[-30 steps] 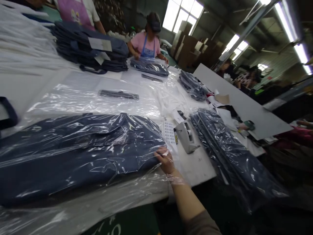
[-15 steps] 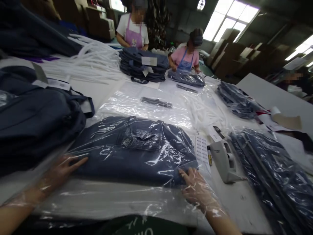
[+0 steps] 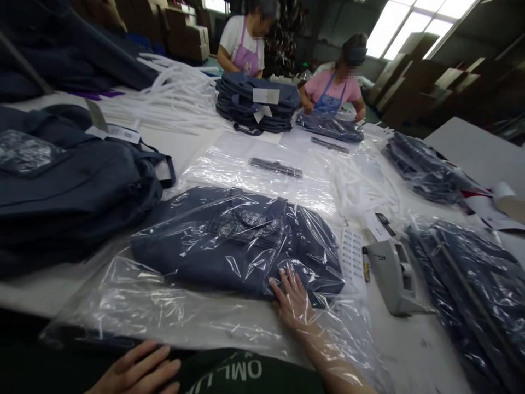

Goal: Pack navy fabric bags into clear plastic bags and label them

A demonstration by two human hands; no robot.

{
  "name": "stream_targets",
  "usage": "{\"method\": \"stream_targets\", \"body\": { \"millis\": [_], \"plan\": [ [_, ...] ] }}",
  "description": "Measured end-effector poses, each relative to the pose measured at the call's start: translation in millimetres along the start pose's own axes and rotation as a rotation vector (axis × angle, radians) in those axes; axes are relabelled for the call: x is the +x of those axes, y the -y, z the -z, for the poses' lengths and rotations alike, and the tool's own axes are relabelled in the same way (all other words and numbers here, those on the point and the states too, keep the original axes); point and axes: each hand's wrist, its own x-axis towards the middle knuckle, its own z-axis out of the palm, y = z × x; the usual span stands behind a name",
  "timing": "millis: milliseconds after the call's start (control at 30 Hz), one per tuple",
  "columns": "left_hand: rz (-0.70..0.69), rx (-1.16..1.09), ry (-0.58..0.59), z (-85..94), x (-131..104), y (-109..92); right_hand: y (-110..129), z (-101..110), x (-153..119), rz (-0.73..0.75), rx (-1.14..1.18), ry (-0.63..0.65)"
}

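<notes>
Left hand [image 3: 137, 375] has dropped off the clear plastic bag [image 3: 172, 306] to the worktop's near edge, fingers loosely spread, holding nothing. Right hand [image 3: 293, 301], inside the bag's mouth, presses flat and open on the folded navy fabric bag [image 3: 238, 243], now seated deeper, mid-worktop [image 3: 410, 345].

One bagged navy garment [image 3: 238, 246] lies at centre. Two bagged piles sit at three o'clock [image 3: 471, 290] and two o'clock [image 3: 422, 164]. One tape dispenser [image 3: 396, 273]. Two co-workers at twelve o'clock [image 3: 244, 41] [image 3: 334, 87]. Two loose zip strips [image 3: 274, 167] [image 3: 329, 144].
</notes>
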Motion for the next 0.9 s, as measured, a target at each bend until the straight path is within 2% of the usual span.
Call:
{"method": "stream_targets", "body": {
  "millis": [67,100,167,267,367,467,533,600,667,700,733,767,800,833,867,900],
  "plan": [
    [-0.383,0.307,0.050,-8.0,29,-6,0,2,1,-0.016,0.005,-0.019],
    [-0.391,0.431,0.060,-10.4,49,-1,1,1,2,-0.019,-0.005,-0.025],
    [-0.425,0.619,0.169,-10.1,89,18,1,0,2,-0.008,-0.039,-0.036],
    [-0.411,0.616,0.363,-1.4,123,40,1,-1,3,-0.006,-0.064,-0.036],
    [-0.243,0.392,0.549,0.5,118,36,3,4,5,-0.044,-0.034,0.032],
    [-0.009,0.155,0.697,-12.7,94,24,7,8,6,-0.082,-0.009,0.069],
    [0.069,0.138,0.789,-23.2,85,20,8,6,6,-0.113,-0.008,0.075],
    [0.004,0.210,0.951,-26.5,96,16,8,3,4,-0.123,-0.012,0.080],
    [-0.133,0.251,1.051,-20.1,132,5,7,-1,2,-0.098,-0.014,0.069],
    [-0.210,0.237,1.030,-15.5,158,-3,6,-2,1,-0.083,-0.014,0.060],
    [-0.251,0.214,0.919,-12.3,185,-13,6,-2,1,-0.073,-0.013,0.052],
    [-0.277,0.173,0.755,-12.4,212,-22,6,-1,1,-0.075,-0.012,0.045],
    [-0.288,0.136,0.622,-17.3,235,-29,7,-1,2,-0.080,-0.011,0.042],
    [-0.291,0.112,0.542,-27.7,251,-34,7,0,3,-0.087,-0.008,0.035],
    [-0.274,0.115,0.518,-43.5,260,-35,7,1,5,-0.092,-0.006,0.028],
    [-0.262,0.139,0.552,-63.3,259,-32,8,0,7,-0.095,-0.002,0.019]
  ]
}}
